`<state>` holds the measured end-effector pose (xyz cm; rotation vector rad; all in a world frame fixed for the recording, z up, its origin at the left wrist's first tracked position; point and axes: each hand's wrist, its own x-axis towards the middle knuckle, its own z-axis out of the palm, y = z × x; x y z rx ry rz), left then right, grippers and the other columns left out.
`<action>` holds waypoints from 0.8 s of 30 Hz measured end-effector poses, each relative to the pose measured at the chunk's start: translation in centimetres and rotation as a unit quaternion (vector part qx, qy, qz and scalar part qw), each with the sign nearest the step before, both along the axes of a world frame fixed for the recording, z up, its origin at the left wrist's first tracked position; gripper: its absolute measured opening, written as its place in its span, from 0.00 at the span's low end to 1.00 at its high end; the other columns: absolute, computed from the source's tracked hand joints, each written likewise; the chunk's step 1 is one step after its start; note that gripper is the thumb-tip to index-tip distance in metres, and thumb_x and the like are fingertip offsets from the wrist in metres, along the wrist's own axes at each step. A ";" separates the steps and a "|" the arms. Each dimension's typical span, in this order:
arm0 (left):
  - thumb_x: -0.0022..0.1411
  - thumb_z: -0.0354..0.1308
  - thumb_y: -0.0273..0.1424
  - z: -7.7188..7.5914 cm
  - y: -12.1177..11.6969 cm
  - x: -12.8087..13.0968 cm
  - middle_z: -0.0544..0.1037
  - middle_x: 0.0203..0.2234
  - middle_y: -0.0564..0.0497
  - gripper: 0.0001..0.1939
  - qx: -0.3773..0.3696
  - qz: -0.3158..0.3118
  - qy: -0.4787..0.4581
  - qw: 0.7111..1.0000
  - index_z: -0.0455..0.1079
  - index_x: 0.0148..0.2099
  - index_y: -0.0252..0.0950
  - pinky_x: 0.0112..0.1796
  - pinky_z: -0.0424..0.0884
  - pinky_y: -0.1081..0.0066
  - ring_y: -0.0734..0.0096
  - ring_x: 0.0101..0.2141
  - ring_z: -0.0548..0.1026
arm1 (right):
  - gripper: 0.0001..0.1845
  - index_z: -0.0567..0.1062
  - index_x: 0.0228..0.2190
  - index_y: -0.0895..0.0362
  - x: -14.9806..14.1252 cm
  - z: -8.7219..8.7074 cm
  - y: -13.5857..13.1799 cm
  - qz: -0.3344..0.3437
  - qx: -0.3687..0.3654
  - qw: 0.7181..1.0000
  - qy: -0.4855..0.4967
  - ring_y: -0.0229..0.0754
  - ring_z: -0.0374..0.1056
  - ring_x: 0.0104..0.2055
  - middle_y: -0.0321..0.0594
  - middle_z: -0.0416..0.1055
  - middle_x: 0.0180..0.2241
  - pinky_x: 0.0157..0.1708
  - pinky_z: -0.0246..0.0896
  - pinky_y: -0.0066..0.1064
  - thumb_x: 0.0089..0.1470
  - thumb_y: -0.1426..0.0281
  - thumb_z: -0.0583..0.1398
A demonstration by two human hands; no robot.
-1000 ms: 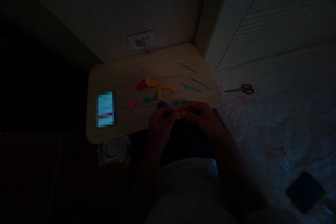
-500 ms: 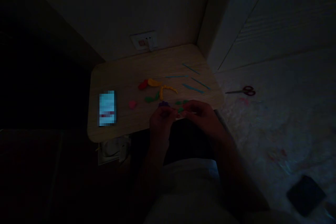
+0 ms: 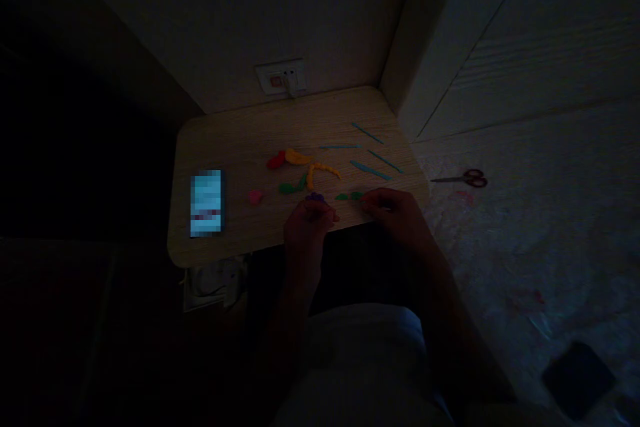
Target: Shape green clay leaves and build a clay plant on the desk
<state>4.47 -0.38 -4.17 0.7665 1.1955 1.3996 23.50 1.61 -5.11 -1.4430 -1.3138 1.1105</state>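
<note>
Left hand (image 3: pixel 306 230) is crowding purple lump (image 3: pixel 315 197) at 12 o'clock, right hand (image 3: pixel 393 207) green bits (image 3: pixel 357 195) at 9 — misjudging in dimness, I'm risking squashing them; neither grip am I discerning.

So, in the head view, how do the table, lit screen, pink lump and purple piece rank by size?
1. Table
2. Lit screen
3. Pink lump and purple piece, unranked: they look alike, and the left hand may hide some purple.
</note>
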 end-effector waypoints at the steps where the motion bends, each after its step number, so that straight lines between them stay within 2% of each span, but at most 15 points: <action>1: 0.52 0.73 0.32 0.1 0.0 0.0 0.81 0.27 0.53 0.11 0.004 0.001 0.004 1.000 0.74 0.33 0.37 0.35 0.74 0.72 0.72 0.30 0.80 | 0.10 0.85 0.35 0.56 0.1 -0.2 0.1 0.006 0.014 0.999 -0.028 0.44 0.75 0.33 0.41 0.83 0.31 0.35 0.69 0.36 0.51 0.63 0.70; 5: 0.52 0.71 0.31 0.6 -0.1 0.1 0.80 0.27 0.53 0.09 0.028 -0.006 0.022 0.999 0.74 0.32 0.38 0.37 0.76 0.70 0.71 0.30 0.79 | 0.09 0.86 0.37 0.54 0.2 -0.6 0.3 0.028 0.063 0.989 -0.129 0.50 0.79 0.40 0.45 0.85 0.39 0.44 0.72 0.41 0.58 0.69 0.64; 11: 0.55 0.68 0.29 1.4 -0.5 0.4 0.79 0.27 0.53 0.06 0.052 -0.025 0.065 0.996 0.73 0.32 0.38 0.39 0.75 0.70 0.70 0.32 0.78 | 0.12 0.85 0.36 0.57 0.4 -0.4 1.3 0.059 0.104 0.944 -0.307 0.53 0.76 0.43 0.50 0.82 0.39 0.48 0.69 0.43 0.59 0.78 0.60; 14: 0.56 0.67 0.28 1.6 -0.7 0.4 0.78 0.28 0.53 0.05 0.074 -0.022 0.104 0.992 0.73 0.32 0.38 0.39 0.74 0.70 0.70 0.32 0.77 | 0.11 0.85 0.37 0.57 0.4 0.0 1.6 0.057 0.098 0.937 -0.330 0.51 0.76 0.42 0.50 0.81 0.40 0.46 0.68 0.42 0.62 0.75 0.61; 17: 0.58 0.67 0.28 1.8 -0.9 0.0 0.78 0.29 0.52 0.04 0.095 0.017 0.133 0.986 0.74 0.33 0.38 0.38 0.73 0.71 0.70 0.33 0.77 | 0.09 0.85 0.39 0.56 0.0 0.5 1.3 0.065 0.093 0.933 -0.341 0.50 0.75 0.40 0.48 0.80 0.39 0.42 0.67 0.39 0.63 0.71 0.63; 21: 0.60 0.68 0.27 1.7 -0.7 -0.7 0.78 0.31 0.53 0.04 0.125 0.056 0.163 0.977 0.75 0.35 0.39 0.41 0.72 0.71 0.71 0.35 0.76 | 0.09 0.86 0.43 0.54 -1.0 0.9 0.7 0.095 0.080 0.922 -0.366 0.50 0.76 0.43 0.47 0.79 0.43 0.41 0.67 0.37 0.64 0.69 0.65; 24: 0.60 0.68 0.27 1.5 -0.5 -1.0 0.78 0.30 0.53 0.04 0.152 0.064 0.178 0.970 0.75 0.34 0.38 0.38 0.72 0.72 0.71 0.34 0.76 | 0.09 0.85 0.45 0.53 -1.9 0.9 0.4 0.104 0.067 0.910 -0.395 0.51 0.76 0.45 0.46 0.79 0.43 0.40 0.67 0.37 0.64 0.69 0.65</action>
